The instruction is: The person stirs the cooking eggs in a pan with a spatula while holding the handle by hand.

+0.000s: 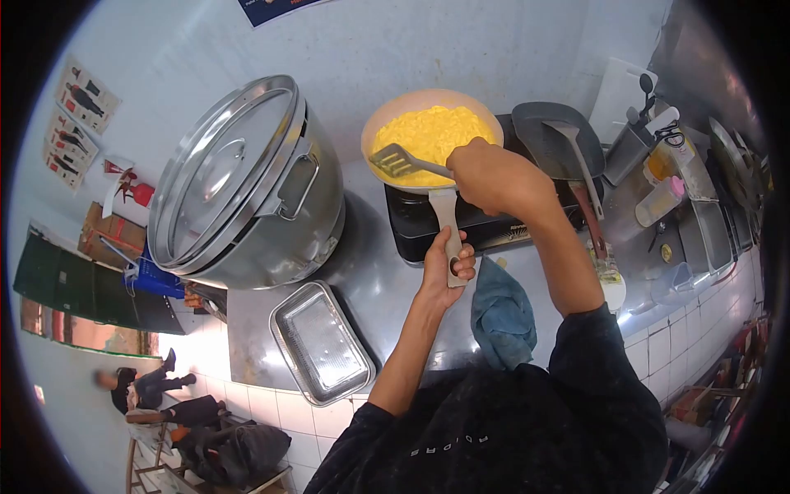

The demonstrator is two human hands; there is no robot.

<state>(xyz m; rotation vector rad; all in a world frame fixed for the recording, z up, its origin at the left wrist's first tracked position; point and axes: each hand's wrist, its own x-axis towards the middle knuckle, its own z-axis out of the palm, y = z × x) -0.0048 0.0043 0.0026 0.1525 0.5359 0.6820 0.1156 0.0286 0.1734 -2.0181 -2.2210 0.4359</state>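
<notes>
A light-coloured frying pan point(368, 138) sits on the black gas stove point(485, 216), full of yellow scrambled egg point(436, 128). Its beige handle point(443, 216) points toward me, and my left hand point(447, 267) is wrapped round the end of it. Above the pan's right edge, my right hand point(498, 177) grips a dark slotted spatula point(397, 160). The spatula's blade rests at the left front part of the egg. Fingers of my right hand are partly hidden behind its back. A blue-grey cloth point(502, 313) lies on the counter just in front of the stove.
At the left stands a large lidded metal pot point(304, 206), with a metal tray point(321, 342) in front. A dark pan point(559, 132) holding a grey spatula point(576, 152) is right of the frying pan. Farther right are a utensil holder point(629, 152) and a pink-capped bottle point(658, 202). A person point(148, 391) sits far left.
</notes>
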